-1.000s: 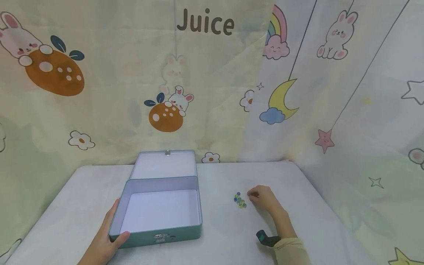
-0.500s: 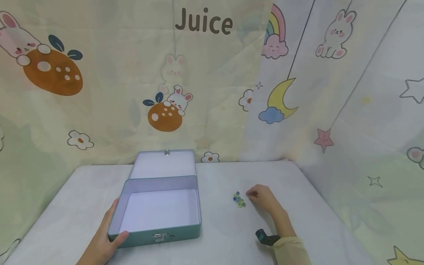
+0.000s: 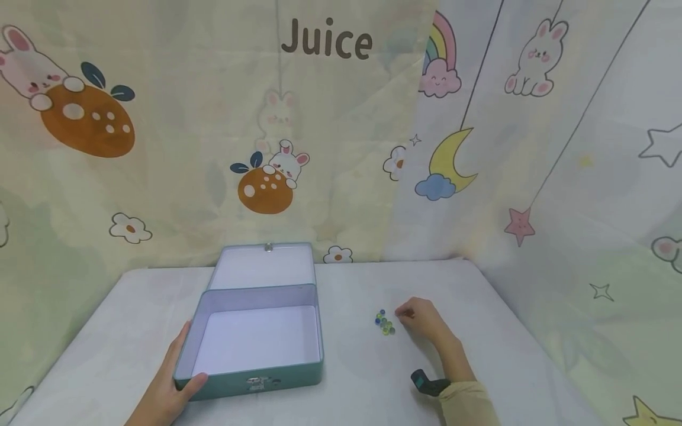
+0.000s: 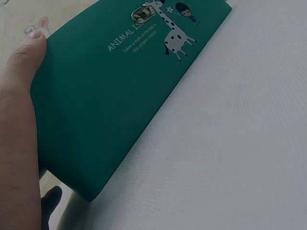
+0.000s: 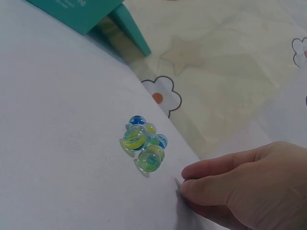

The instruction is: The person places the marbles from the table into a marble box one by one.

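Note:
An open green tin box (image 3: 256, 378) with a pale interior stands left of centre, its lid (image 3: 264, 263) tipped back. My left hand (image 3: 165, 378) grips its front left corner, thumb on the front and fingers along the left side. In the left wrist view, the box front (image 4: 105, 96) shows a giraffe print and a metal clasp. Several blue, yellow and green glass marbles (image 5: 148, 158) lie clustered on the white table. Just right of them is my right hand (image 3: 423, 319). Its thumb and forefinger tips come together around a small dark spot; whether something is pinched there cannot be told.
The white-covered table (image 3: 362, 390) reaches back to a printed curtain (image 3: 341, 148) with rabbits, flowers and stars. The marbles lie to the right of the box. A dark band with a small device (image 3: 428, 383) sits on my right wrist.
The view has shifted very slightly. Both hands, the box and the marbles otherwise keep their places.

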Demonstrator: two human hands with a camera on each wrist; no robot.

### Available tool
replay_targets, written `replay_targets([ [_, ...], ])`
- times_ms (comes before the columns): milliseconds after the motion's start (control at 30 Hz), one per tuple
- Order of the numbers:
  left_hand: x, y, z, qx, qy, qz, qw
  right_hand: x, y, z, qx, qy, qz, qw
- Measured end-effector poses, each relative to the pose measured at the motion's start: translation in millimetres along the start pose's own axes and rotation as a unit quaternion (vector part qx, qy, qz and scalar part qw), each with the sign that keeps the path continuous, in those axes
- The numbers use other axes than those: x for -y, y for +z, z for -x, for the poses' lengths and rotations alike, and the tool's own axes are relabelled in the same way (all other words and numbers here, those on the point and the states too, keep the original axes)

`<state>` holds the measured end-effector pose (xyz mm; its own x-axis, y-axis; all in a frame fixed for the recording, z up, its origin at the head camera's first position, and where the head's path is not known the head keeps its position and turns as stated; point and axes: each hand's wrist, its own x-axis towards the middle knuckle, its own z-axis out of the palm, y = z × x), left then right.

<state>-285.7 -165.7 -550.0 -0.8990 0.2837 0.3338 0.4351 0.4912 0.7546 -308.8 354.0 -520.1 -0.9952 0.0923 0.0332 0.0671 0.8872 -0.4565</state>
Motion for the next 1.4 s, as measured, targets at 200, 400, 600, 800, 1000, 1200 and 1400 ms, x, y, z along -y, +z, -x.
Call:
replay_targets([
  [200,-0.1,0.4,1.7,0.001,-0.002,-0.002,1.0000,-3,2,0.9,-0.007,0.003,0.002,1.0000],
  [400,1.5,-0.9,3.9,-0.002,0.003,-0.003,1.0000,-2,2,1.6,-0.012,-0.006,-0.014,0.9998],
  [600,1.8,0.3,3.4,-0.007,0.009,-0.008,0.9999,1,0,2.0,-0.021,-0.017,-0.032,0.9991],
  [800,-0.5,2.6,1.7,-0.003,-0.007,-0.009,0.9999,5,-6,5.3,-0.038,-0.035,-0.049,0.9975],
  [1000,2.9,3.4,0.3,0.003,-0.024,-0.004,0.9997,10,-9,6.2,-0.042,-0.039,-0.058,0.9967],
  [1200,4.2,2.9,1.2,0.000,-0.021,0.001,0.9998,17,-10,5.3,-0.042,-0.052,-0.064,0.9957],
  [1400,2.9,1.7,1.8,-0.004,-0.016,0.005,0.9998,30,-10,5.5,-0.044,-0.083,-0.068,0.9933],
])
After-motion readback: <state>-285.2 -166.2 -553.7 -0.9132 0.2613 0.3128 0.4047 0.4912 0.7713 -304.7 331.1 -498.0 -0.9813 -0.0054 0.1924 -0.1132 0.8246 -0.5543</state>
